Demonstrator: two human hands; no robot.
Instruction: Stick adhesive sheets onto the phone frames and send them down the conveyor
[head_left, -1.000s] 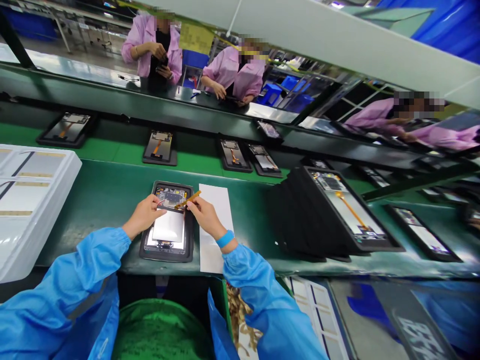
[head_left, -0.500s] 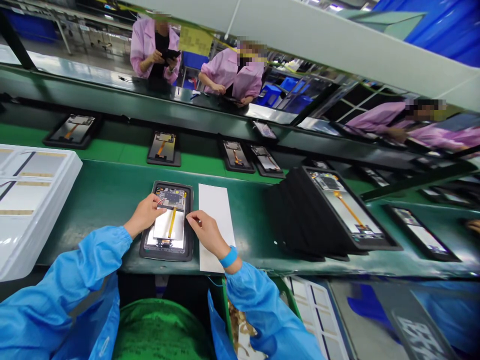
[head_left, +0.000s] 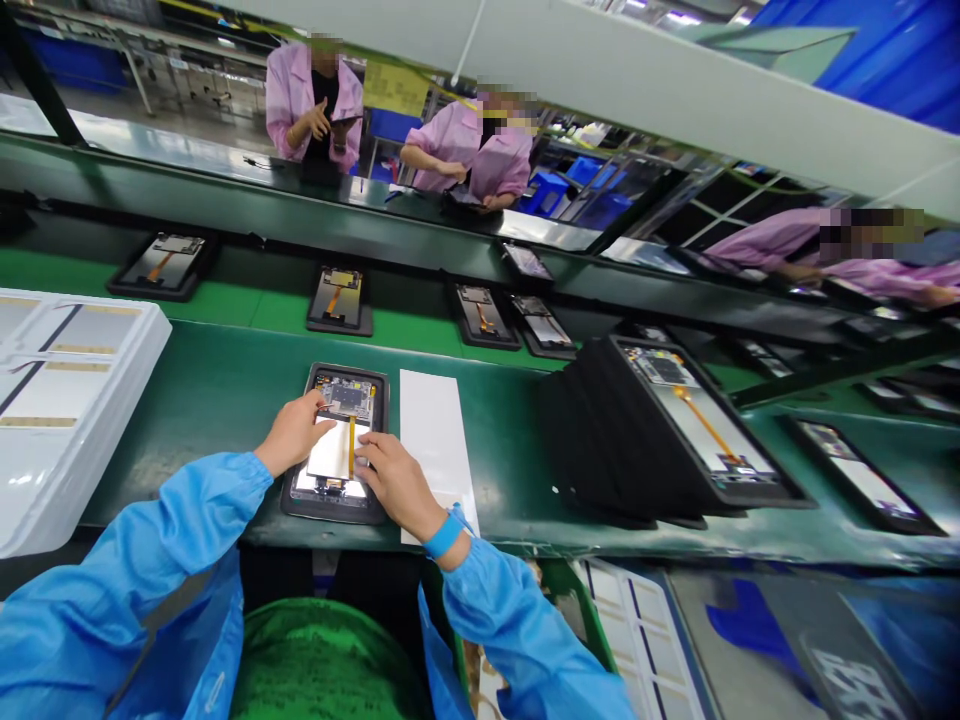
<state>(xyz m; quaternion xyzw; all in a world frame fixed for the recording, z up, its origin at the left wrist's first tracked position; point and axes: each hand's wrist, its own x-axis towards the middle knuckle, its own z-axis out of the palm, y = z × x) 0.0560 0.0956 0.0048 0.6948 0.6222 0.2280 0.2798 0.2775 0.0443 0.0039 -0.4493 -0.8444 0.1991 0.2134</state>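
Observation:
A tablet without its back cover lies in a black foam tray [head_left: 296,503] on the green workbench. Its circuit board [head_left: 349,396] shows at the far end. Below the board is a flat silver-white battery [head_left: 328,452], with an orange ribbon cable [head_left: 352,447] running along its right side. My left hand [head_left: 291,435] is closed at the battery's upper left corner, thumb on its face, by a thin wire. With bent fingers, my right hand [head_left: 401,482] grips the battery's right edge beside the ribbon. The fingertips partly hide that edge.
A white sheet [head_left: 435,430] lies right of the tablet. Stacked black trays [head_left: 600,440] carry another open tablet. White plastic trays [head_left: 135,400] of batteries stand at left. More tablets [head_left: 337,298] lie along the green belt [head_left: 262,315]. Co-workers in pink [head_left: 472,150] sit opposite.
My right hand has moved left from the tray's right edge onto the battery's right side. My left hand stays at the upper left corner. A co-worker opposite has shifted a hand.

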